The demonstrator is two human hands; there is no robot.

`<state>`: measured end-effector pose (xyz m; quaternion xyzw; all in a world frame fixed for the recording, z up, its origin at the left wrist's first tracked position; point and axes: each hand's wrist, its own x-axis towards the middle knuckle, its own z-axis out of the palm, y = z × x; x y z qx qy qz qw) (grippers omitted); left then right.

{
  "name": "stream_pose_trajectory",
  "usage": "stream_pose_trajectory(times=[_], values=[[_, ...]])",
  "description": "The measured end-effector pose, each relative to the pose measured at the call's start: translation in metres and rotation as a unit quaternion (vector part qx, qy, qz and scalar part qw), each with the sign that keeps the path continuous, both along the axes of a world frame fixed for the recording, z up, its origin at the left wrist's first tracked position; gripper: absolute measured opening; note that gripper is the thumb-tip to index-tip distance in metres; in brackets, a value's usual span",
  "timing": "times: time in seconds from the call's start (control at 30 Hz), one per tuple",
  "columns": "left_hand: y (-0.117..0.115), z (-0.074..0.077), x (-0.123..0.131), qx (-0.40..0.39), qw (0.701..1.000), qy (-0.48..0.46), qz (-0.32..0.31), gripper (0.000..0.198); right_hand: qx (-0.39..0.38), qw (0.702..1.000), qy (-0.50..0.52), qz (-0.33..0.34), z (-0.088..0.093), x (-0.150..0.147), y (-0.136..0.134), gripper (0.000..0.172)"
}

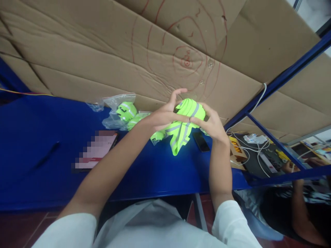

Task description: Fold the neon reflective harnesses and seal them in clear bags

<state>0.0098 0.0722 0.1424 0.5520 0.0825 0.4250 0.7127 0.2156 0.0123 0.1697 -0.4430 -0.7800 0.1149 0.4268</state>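
Note:
Both my hands hold a bundle of neon yellow-green strap with grey stripes (190,109) above the blue table (160,168). My left hand (168,115) is at the bundle's left side, its thumb along the front and a finger raised away. On the right side, my right hand (212,122) wraps round the bundle, with the thumb in front. Loops of the strap hang down below the hands. Behind my left forearm lie similar yellow-green bundles (127,111) with clear plastic bags (120,100).
A dark phone (201,142) lies below my right hand. A pixelated flat item (97,151) is on the left. Cardboard (90,55) stands behind the table. At right are a blue frame (279,77), cables, an open box (237,151) and another person's arm (300,206).

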Motion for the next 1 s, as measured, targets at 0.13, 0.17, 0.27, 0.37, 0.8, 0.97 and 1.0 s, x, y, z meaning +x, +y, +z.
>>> stream_pose_trajectory(times=[0.13, 0.17, 0.27, 0.37, 0.8, 0.97, 1.0], values=[[0.001, -0.016, 0.025, -0.109, 0.992, -0.039, -0.042, 0.095, 0.032, 0.996, 0.076, -0.036, -0.005, 0.000, 0.003, 0.057], [0.001, -0.022, 0.033, -0.131, 0.988, -0.032, -0.079, 0.079, 0.038, 0.995, 0.082, -0.046, -0.006, 0.000, 0.002, 0.055], [-0.005, -0.038, 0.053, -0.180, 0.965, 0.015, -0.189, 0.036, 0.078, 0.991, 0.066, -0.086, -0.008, 0.004, 0.000, 0.049], [-0.009, -0.040, 0.056, -0.215, 0.961, 0.006, -0.175, 0.025, 0.187, 0.977, 0.000, -0.102, -0.007, 0.006, 0.002, 0.035], [0.020, -0.028, 0.022, -0.088, 0.993, 0.053, -0.059, 0.043, 0.122, 0.992, -0.006, -0.018, -0.003, 0.006, -0.005, 0.033], [0.010, -0.025, 0.015, -0.023, 0.992, 0.061, -0.110, 0.049, -0.026, 0.998, -0.023, 0.049, -0.006, 0.019, 0.012, 0.071], [0.009, -0.024, 0.015, -0.032, 0.991, 0.056, -0.119, 0.048, -0.056, 0.996, -0.017, 0.063, -0.007, 0.019, 0.014, 0.069]])
